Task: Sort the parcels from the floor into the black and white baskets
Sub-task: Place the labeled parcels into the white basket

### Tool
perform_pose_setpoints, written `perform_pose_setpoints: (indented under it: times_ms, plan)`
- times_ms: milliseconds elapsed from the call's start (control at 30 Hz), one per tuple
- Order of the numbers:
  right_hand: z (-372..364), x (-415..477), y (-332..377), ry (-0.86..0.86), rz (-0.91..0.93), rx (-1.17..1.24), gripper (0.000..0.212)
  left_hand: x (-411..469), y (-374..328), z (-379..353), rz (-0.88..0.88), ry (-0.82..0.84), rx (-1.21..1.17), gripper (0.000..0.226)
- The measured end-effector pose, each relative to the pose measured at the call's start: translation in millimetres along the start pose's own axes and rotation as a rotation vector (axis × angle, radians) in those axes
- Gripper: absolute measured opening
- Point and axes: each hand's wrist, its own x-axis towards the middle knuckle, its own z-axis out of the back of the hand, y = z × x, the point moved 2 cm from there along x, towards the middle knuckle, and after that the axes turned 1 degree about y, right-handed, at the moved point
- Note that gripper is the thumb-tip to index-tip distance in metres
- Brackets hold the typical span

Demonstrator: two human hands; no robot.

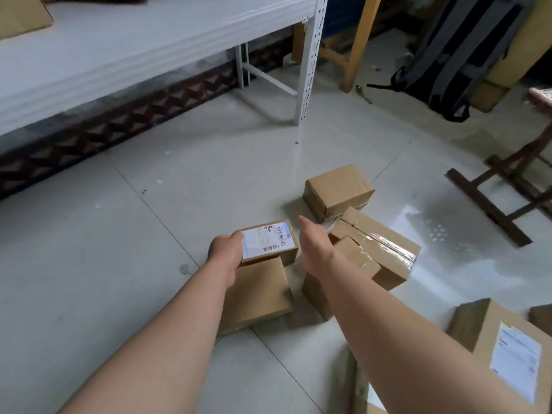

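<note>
now the left hand (pixel 225 249) grasps the small labelled box (pixel 268 242) by its left end, thumb over the top edge and the other fingers hidden underneath. the box is held flat with its shipping label facing up, probably so the label can be read before choosing a basket. whether it is already lifted or is resting on the plain box (pixel 260 291) right below it, i cannot tell.

the right hand (pixel 313 243) is released, fingers straight and together, with its palm turned toward the right end of the labelled box. it is just beside that end and not touching. it looks ready to steady the far end, since a one-handed grip at one end lets a box tip.

the other parcels lie on the tiled floor (pixel 119 264) around the labelled box. a taped box (pixel 379 249) sits tilted to its right, leaning on another box (pixel 313 294) that shows under the right forearm. a smaller brown box (pixel 337 189) is beyond it and to the right. a bigger box with a white label (pixel 501 345) lies well to the right and nearer the person.

neither the black nor the white basket is in view, so the sorting of this parcel is not yet done, and most of the pile is still on the floor. a white shelf (pixel 119 55) stands well beyond the labelled box to the left, and a grey backpack (pixel 460 55) leans far off to its right.
</note>
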Motion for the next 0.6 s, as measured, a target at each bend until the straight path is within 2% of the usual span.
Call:
perform_pose_setpoints:
  times_ms: [67,133,267,333,433,600]
  plan:
    - [-5,19,-7,0.01,0.006,-0.039,0.044,28,17,-1,0.0,0.007,0.065,0.027]
    - [-13,44,-18,0.034,0.008,-0.057,0.035,51,30,-3,0.0,0.027,0.124,0.023]
    - [-29,80,-39,0.042,0.008,-0.024,0.031,111,63,-9,-0.009,0.078,0.219,0.045]
    - [-31,84,-43,0.035,-0.005,-0.012,0.035,103,58,-11,-0.017,0.067,0.255,0.042]
    - [-25,73,-34,0.028,-0.025,0.014,0.039,67,31,-10,-0.117,0.005,0.294,0.023]
    - [3,48,1,0.076,0.082,0.074,0.032,39,-18,-14,-0.349,-0.077,0.16,0.033]
